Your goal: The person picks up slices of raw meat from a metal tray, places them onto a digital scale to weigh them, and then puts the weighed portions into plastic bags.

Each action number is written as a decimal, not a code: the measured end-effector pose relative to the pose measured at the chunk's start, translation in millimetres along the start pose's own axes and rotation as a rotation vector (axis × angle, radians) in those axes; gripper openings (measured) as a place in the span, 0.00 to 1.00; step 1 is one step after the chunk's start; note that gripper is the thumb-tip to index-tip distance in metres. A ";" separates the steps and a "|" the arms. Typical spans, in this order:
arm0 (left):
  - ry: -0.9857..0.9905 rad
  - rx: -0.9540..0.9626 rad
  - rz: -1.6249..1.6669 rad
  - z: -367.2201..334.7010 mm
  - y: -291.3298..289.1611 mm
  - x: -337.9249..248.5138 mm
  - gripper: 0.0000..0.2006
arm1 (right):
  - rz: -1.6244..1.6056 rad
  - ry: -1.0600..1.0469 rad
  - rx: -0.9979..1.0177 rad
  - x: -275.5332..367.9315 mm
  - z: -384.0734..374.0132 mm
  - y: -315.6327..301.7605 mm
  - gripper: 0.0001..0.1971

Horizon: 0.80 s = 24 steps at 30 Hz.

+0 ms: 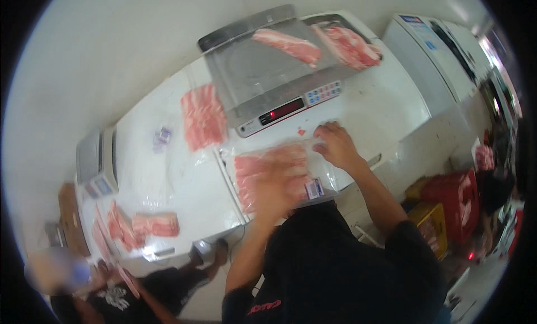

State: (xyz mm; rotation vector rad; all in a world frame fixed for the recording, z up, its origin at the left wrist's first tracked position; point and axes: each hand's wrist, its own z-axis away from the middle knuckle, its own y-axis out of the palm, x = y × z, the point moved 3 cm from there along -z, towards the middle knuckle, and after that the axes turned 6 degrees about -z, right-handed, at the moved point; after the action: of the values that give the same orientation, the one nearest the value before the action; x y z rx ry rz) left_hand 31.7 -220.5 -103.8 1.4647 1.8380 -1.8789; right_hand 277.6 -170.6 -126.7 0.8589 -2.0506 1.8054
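A clear plastic bag of sliced raw meat (282,156) lies flat on the white worktop right in front of me. A small printed label (314,188) shows at its near right corner. My left hand (273,191) rests over the middle of the bag, smeared by motion, so its fingers cannot be made out. By the bag's far right corner is my right hand (339,146), its fingers bent and thumb apart, with nothing clearly held. A small red scrap of meat (301,132) lies just beyond it.
A digital scale (246,94) stands beyond, bearing a meat strip (288,46) and, beside it, a meat slab (352,47). Another bag of meat (203,117) lies left. A second scale (96,162), meat slices (156,224) and a co-worker (162,290) are far left; crates (447,198) stand right.
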 end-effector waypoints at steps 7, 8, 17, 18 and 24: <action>-0.129 0.097 -0.479 -24.0 -90.4 129.7 0.16 | -0.062 0.182 0.325 -17.0 -26.2 -4.7 0.12; -0.199 0.139 -0.379 -32.0 -93.0 133.2 0.14 | -0.059 0.202 0.328 -22.3 -27.1 -6.3 0.11; 0.059 0.350 -0.925 -55.5 -101.7 125.5 0.06 | 0.042 0.090 0.331 -14.6 -43.6 -8.5 0.09; 0.093 0.301 -0.947 -54.3 -110.4 119.5 0.05 | 0.039 0.045 0.321 -9.2 -48.0 -9.9 0.09; 0.097 0.064 -0.927 -9.0 -173.2 -19.1 0.05 | -0.145 -0.184 0.061 70.8 1.6 -128.5 0.10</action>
State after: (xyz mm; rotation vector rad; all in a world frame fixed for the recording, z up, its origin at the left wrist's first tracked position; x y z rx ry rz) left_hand -70.6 -179.7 31.6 0.7324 2.8363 -2.2157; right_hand 298.6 -195.5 16.4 1.1992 -1.9893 1.7768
